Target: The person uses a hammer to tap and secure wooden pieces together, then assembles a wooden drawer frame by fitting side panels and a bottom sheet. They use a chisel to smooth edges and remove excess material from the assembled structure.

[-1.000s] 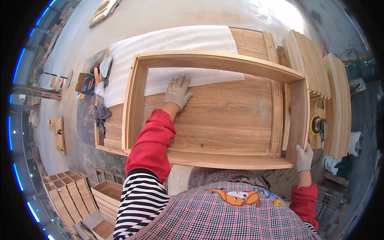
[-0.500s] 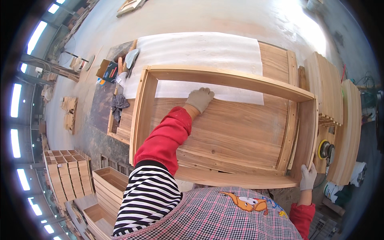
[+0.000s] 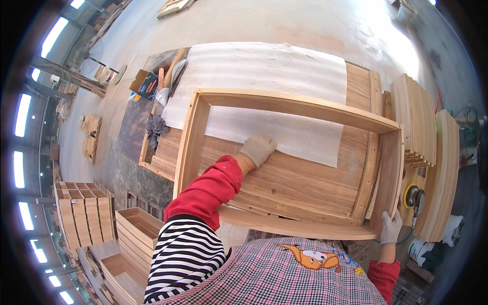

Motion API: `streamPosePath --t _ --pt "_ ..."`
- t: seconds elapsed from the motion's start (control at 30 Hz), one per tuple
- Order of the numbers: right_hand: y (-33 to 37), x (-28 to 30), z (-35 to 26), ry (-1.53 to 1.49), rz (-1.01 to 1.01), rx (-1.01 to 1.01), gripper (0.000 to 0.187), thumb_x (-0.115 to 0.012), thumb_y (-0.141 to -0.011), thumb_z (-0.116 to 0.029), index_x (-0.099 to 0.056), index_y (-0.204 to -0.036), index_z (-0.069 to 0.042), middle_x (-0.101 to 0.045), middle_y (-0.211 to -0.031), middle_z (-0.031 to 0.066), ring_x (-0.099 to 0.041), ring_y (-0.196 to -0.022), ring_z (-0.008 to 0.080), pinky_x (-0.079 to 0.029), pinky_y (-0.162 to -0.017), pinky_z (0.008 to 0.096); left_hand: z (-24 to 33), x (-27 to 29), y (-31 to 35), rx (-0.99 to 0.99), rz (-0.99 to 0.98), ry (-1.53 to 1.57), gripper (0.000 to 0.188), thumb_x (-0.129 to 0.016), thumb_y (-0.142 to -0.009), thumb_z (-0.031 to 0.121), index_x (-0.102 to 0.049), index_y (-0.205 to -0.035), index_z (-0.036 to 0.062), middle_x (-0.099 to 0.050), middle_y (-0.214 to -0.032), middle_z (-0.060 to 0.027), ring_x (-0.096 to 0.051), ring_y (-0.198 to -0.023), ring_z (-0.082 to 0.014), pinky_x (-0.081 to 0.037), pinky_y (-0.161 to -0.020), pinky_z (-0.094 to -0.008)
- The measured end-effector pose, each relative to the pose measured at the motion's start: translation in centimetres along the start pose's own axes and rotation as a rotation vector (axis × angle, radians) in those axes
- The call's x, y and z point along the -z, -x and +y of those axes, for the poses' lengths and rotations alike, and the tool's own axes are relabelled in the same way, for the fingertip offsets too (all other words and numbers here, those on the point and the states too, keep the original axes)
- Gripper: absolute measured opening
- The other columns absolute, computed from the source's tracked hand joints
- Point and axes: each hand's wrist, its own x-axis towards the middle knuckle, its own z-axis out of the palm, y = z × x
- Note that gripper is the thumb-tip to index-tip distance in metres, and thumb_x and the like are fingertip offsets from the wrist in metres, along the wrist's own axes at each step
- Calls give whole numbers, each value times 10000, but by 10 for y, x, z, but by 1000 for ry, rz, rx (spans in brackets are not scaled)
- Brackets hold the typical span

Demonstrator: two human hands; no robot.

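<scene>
Wooden frame (image 3: pixel 284 162) — a large open rectangle of pale boards — lies flat on the slatted workbench (image 3: pixel 356 86), covering most of it.

Left hand (image 3: pixel 258 148), gloved, sits inside the frame, palm down on the bench planks at the near edge of the white sheet (image 3: pixel 264 76) that runs under the frame's far rail. Fingers together and flat, clamped on nothing. Whether anything lies under the palm cannot be told.

Right hand (image 3: pixel 390 229), gloved, is at the frame's near right corner, fingers curled round the end of the side board, gripping it.

Step in hand, as I judge it: steadying the frame by that corner while the left hand presses or wipes the surface inside it. Any next move would need the right-hand grip kept firm so the frame stays square on the bench.

Outward from the frame: orbital sander (image 3: pixel 413 195) just beyond its right side; stacks of slatted panels (image 3: pixel 427 152) further right. Beyond its left side, a rag (image 3: pixel 155 127) and a small box (image 3: pixel 145 84) among tools at the bench end. Well left of the frame, down on the floor, finished wooden crates (image 3: pixel 84 218).

Near rail partly hidden by the person's chest and left sleeve. Tools at the bench end too small to identify.
</scene>
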Motion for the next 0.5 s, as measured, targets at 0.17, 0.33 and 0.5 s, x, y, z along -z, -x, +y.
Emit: streamPosePath --t 0.17,0.33,0.5 --pt "2 -3 -1 33 17 11 404 -608 -897 -116 -546 -1260 50 -628 -1100 76 -582 -981 139 -458 -879 276 10 2 5 -2 -42 23 120 -544 -826 147 -598 -928 112 -605 -894 -70 -641 -841 -266 -558 -641 -389" --pt "2 -7 -10 26 22 -11 404 -589 -899 -101 -534 -1266 59 -629 -1102 86 -587 -984 144 -460 -881 273 6 0 13 59 -123 161 146 -570 -867 193 -609 -988 121 -622 -994 -84 -638 -908 -297 -541 -741 -417" --pt "3 -9 -8 28 29 -9 425 -594 -897 -110 -519 -1281 58 -622 -1122 89 -589 -978 148 -465 -874 276 -23 101 33 213 -71 43 421 -675 -842 327 -584 -1208 141 -588 -1222 -104 -562 -1137 -319 -444 -976 -450"
